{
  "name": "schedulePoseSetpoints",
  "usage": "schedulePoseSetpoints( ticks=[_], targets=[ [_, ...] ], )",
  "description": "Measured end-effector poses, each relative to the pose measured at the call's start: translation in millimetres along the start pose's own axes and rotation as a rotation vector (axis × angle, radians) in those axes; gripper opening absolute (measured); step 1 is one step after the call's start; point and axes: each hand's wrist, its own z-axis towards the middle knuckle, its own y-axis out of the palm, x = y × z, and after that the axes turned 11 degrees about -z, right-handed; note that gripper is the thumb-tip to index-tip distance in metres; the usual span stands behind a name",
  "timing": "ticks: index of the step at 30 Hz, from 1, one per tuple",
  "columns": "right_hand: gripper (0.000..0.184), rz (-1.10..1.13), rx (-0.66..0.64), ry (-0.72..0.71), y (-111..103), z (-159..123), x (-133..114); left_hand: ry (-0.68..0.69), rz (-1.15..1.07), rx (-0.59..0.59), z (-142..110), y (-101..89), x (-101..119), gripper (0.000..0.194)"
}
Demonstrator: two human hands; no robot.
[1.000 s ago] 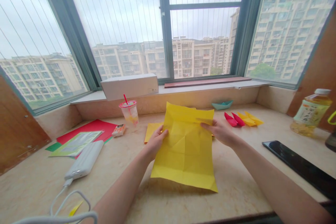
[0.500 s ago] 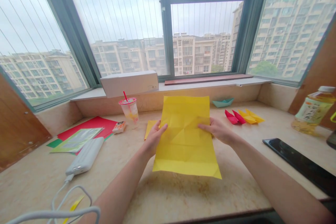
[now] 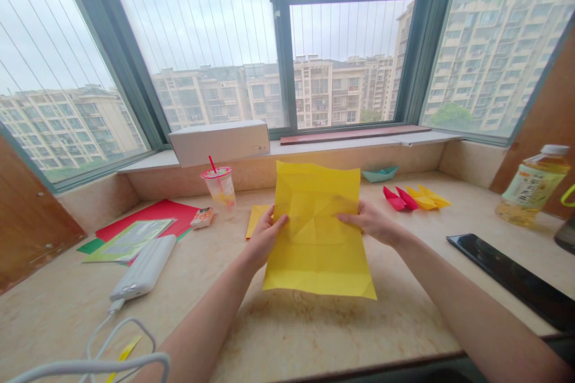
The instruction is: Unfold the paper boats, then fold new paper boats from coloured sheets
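Note:
A creased sheet of yellow paper [image 3: 318,239] is held up above the table, tilted toward me, with fold lines crossing near its middle. My left hand [image 3: 266,236] pinches its left edge, thumb in front and fingers behind. On the opposite edge, my right hand [image 3: 372,222] grips the sheet the same way. Behind my left hand lies a folded yellow-orange paper [image 3: 256,217], partly hidden by the sheet. To the right of the sheet sit a red folded paper piece [image 3: 399,198], a yellow folded paper piece [image 3: 428,198] and a light-blue paper boat [image 3: 380,174].
On the left are red paper [image 3: 150,210], a white power bank [image 3: 144,268] with a cable [image 3: 101,366], a small orange-white box [image 3: 202,218] and a plastic cup [image 3: 220,187] with a straw. A black phone-like slab [image 3: 507,275] and a drink bottle [image 3: 532,187] stand right. A white box [image 3: 220,143] is behind.
Both hands keep their hold on the yellow sheet. Its lower edge has risen slightly and its top edge now looks wavier. The whole view has shifted a little.

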Motion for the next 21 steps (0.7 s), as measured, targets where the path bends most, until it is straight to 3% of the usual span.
schedulePoseSetpoints(
  ticks=[8, 11, 14, 18, 21],
  targets=[
    [0.043, -0.068, 0.063, -0.027, 1, 0, 4, 0.013, -0.007, 0.021, 0, -1.8, -1, 0.049],
    [0.038, -0.185, 0.036, -0.099, 0, -1, 1, -0.009, -0.013, 0.042, 2, -4.1, -3, 0.042],
    [0.033, -0.297, 0.093, -0.189, -1, 2, 3, -0.033, -0.047, 0.032, 5, -5.0, -3, 0.040],
    [0.032, -0.292, 0.152, -0.223, -4, 6, 13, -0.109, -0.135, 0.059, 6, -4.3, 0, 0.045],
    [0.029, -0.213, 0.169, -0.212, -4, 8, 18, -0.195, -0.206, 0.005, 3, -3.3, 5, 0.059]
  ],
)
